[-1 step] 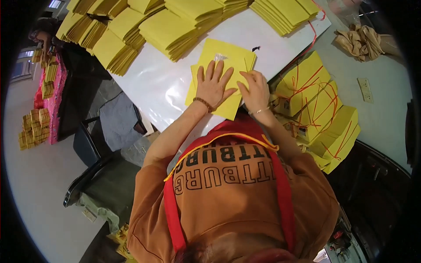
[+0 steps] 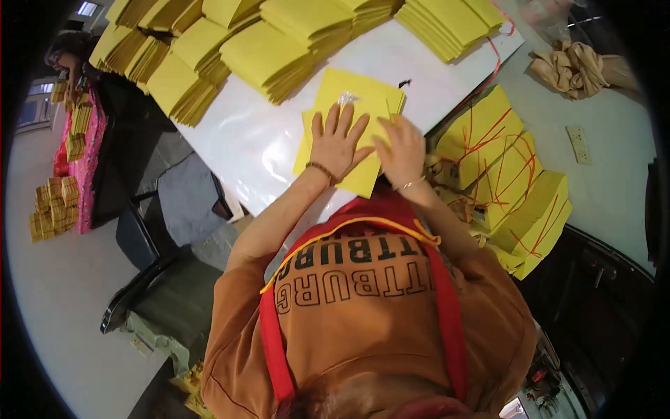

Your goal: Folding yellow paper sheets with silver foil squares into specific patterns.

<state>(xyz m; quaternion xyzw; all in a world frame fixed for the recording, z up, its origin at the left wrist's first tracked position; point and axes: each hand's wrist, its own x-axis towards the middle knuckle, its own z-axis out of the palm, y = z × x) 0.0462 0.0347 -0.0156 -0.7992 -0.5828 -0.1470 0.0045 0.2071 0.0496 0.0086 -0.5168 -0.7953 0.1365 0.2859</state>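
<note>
A small pile of yellow paper pieces [image 2: 356,85] lies on the white tabletop in front of me, its pieces turned at different angles. My left hand [image 2: 336,144] rests flat on it, fingers spread, a brown bead bracelet at the wrist. Just below a small whitish patch [image 2: 347,98] on the top piece are its fingertips. My right hand [image 2: 403,150] is at the pile's right edge, slightly blurred. Its thumb and forefinger are apart, and I see nothing held between them. Whether its fingertips touch the paper I cannot tell.
Stacks of folded yellow paper [image 2: 269,56] fill the table's far side. Yellow sheets with red cords [image 2: 488,146] lie to the right. Crumpled brown paper [image 2: 574,70] is at the far right. A chair with a grey cloth [image 2: 192,199] stands left, near a pink-covered table [image 2: 89,153].
My right hand has shifted slightly left along the paper's edge, its fingers now blurred. My left hand stays flat on the pile. The whole view has moved a little.
</note>
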